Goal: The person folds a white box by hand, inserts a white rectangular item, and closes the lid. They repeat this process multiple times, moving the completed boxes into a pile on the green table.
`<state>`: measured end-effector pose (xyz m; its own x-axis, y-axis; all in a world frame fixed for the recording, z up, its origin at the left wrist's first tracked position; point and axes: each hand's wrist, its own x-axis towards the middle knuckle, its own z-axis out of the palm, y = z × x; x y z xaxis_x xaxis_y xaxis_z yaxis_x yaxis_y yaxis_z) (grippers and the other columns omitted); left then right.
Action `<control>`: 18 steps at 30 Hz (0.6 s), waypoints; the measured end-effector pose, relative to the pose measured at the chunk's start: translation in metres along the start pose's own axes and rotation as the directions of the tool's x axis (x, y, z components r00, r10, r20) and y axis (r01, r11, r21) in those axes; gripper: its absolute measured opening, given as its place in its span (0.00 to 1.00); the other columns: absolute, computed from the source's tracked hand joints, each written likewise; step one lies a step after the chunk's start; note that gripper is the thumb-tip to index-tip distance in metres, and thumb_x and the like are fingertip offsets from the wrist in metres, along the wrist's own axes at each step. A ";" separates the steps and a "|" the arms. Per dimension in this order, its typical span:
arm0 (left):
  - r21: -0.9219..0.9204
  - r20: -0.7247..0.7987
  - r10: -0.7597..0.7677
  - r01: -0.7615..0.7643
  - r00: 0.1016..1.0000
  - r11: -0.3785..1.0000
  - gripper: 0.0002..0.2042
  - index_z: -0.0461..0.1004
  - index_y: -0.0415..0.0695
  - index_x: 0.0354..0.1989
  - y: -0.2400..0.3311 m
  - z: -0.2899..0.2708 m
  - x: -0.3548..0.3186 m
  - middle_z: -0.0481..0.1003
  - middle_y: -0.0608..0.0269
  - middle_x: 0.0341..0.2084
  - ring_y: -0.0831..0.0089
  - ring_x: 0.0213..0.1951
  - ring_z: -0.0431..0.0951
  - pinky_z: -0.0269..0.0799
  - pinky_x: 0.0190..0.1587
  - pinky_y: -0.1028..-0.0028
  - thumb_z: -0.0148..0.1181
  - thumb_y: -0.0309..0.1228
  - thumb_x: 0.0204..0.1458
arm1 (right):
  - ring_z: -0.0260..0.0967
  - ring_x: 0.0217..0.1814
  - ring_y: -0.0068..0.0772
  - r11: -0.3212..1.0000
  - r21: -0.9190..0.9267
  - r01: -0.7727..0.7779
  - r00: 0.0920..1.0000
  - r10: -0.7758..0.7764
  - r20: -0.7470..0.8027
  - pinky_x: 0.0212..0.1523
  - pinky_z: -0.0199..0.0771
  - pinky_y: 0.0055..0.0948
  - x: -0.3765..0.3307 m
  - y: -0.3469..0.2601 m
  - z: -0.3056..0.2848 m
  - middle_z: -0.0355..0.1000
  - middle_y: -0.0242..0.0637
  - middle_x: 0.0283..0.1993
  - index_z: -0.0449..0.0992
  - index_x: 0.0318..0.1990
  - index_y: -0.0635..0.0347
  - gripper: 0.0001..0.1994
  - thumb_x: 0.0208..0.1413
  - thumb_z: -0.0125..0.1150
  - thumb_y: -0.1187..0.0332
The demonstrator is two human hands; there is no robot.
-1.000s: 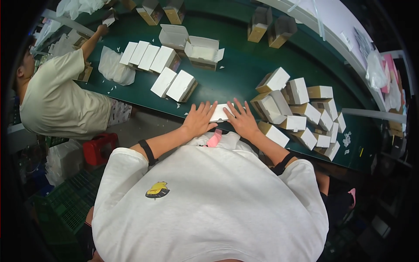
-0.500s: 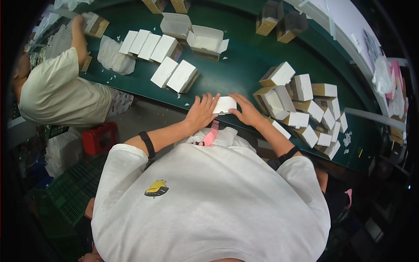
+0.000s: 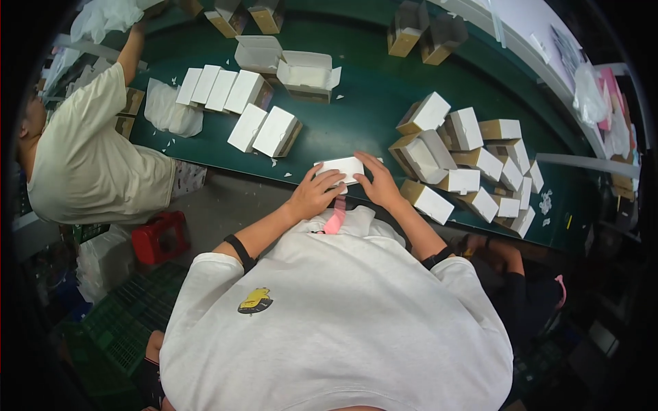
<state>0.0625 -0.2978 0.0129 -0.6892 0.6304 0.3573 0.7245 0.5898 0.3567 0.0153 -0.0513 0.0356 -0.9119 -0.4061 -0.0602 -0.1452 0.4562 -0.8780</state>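
Observation:
A small white carton [image 3: 342, 166] lies at the table's near edge, right in front of my body, its white top facing up. From its left and near side my left hand [image 3: 313, 196] grips it, fingers curled along the near edge. My right hand [image 3: 378, 183] holds its right end, with fingers over the far right corner and the thumb on the near side. The carton's underside and lower walls are hidden by my hands. Two closed white-topped cartons [image 3: 277, 131] stand a little beyond, to the left.
Several closed cartons [image 3: 480, 164] crowd the right of the green table [image 3: 356, 116], near an open carton [image 3: 426, 156]. Another open carton [image 3: 306, 74] sits at the back. A plastic bag [image 3: 173, 109] lies at left, where a co-worker [image 3: 96, 144] stands. A red case [image 3: 160, 238] is below.
The carton's white top shows wider and tilted differently between my hands. My left hand has shifted down and its fingers now curl at the near edge. The co-worker's arm now reaches a plastic bag.

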 end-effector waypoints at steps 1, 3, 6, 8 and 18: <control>-0.050 -0.004 0.000 -0.001 1.000 0.999 0.15 0.81 0.45 0.48 0.000 0.000 0.000 0.75 0.57 0.61 0.58 0.64 0.72 0.59 0.71 0.44 0.68 0.31 0.50 | 0.66 0.72 0.56 1.000 -0.001 -0.008 1.000 0.008 -0.006 0.71 0.66 0.41 -0.001 0.000 0.001 0.69 0.52 0.70 0.72 0.67 0.61 0.27 0.60 0.67 0.71; -0.106 -0.005 0.002 -0.002 1.000 0.994 0.12 0.82 0.45 0.43 0.004 -0.009 0.008 0.76 0.58 0.60 0.58 0.64 0.74 0.59 0.71 0.44 0.69 0.29 0.49 | 0.67 0.71 0.55 1.000 -0.018 -0.022 0.999 0.021 -0.037 0.69 0.68 0.41 -0.001 0.000 0.003 0.69 0.50 0.70 0.72 0.67 0.59 0.26 0.61 0.66 0.71; -0.257 0.037 -0.092 0.099 0.995 0.961 0.08 0.82 0.44 0.40 0.008 -0.026 0.019 0.77 0.58 0.58 0.57 0.63 0.75 0.61 0.71 0.45 0.68 0.26 0.51 | 0.68 0.71 0.54 0.999 -0.021 -0.035 0.997 0.034 -0.063 0.69 0.69 0.41 -0.003 -0.001 0.006 0.69 0.48 0.70 0.72 0.67 0.59 0.25 0.62 0.65 0.70; -0.280 0.005 -0.128 0.125 0.992 0.952 0.07 0.82 0.44 0.39 0.002 -0.018 0.015 0.78 0.58 0.58 0.56 0.63 0.75 0.64 0.70 0.46 0.68 0.26 0.51 | 0.68 0.70 0.54 0.999 -0.011 -0.032 0.996 0.031 -0.082 0.68 0.70 0.41 -0.003 -0.002 0.007 0.70 0.48 0.70 0.72 0.67 0.58 0.25 0.63 0.65 0.70; -0.187 -0.006 -0.094 0.091 0.996 0.978 0.07 0.80 0.42 0.35 -0.007 -0.022 0.039 0.79 0.55 0.56 0.57 0.63 0.77 0.70 0.68 0.50 0.69 0.27 0.49 | 0.68 0.70 0.54 1.000 -0.017 0.003 0.995 -0.005 -0.103 0.68 0.70 0.41 -0.004 0.003 0.008 0.70 0.47 0.70 0.72 0.67 0.57 0.24 0.63 0.64 0.69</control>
<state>0.0303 -0.2889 0.0430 -0.7544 0.5691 0.3271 0.6429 0.5399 0.5432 0.0217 -0.0548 0.0294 -0.9457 -0.3248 -0.0066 -0.1548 0.4685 -0.8698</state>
